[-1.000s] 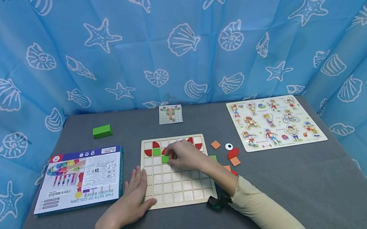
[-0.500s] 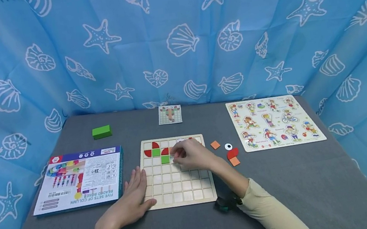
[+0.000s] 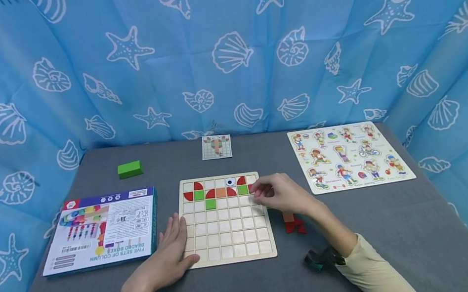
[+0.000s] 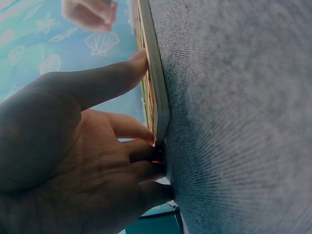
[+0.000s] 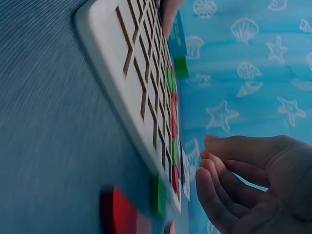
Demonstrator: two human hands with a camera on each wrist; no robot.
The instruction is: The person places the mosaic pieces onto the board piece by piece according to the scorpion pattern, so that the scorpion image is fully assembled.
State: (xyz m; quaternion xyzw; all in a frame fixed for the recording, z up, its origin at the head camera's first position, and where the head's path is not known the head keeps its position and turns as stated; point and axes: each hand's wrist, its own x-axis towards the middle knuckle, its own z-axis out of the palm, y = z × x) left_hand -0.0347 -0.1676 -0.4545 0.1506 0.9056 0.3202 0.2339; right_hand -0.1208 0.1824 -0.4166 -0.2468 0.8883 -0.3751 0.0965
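Note:
A wooden grid board (image 3: 231,238) lies on the grey table, with red quarter-round tiles (image 3: 189,197), green square tiles (image 3: 210,203), an orange tile (image 3: 220,192) and an eye tile (image 3: 230,182) in its upper rows. My left hand (image 3: 167,245) rests along the board's left side, fingers extended and thumb touching the lower left edge. Over the right edge hovers my right hand (image 3: 283,193), its fingers loosely bent; in the right wrist view, nothing shows between thumb and fingers. Loose red pieces (image 3: 294,226) lie beneath its wrist, and a loose green piece (image 5: 157,197) shows beside the board.
A picture card (image 3: 216,147) lies behind the board. To the left are a flat printed box (image 3: 99,230) and a green block (image 3: 130,169). A sports figure puzzle (image 3: 350,157) lies at the back right. A blue shell-patterned curtain (image 3: 223,67) surrounds the table.
My right hand has left the green tile it touched in the board's upper middle and moved right to the edge, uncovering the orange and eye tiles. My left hand stays in place.

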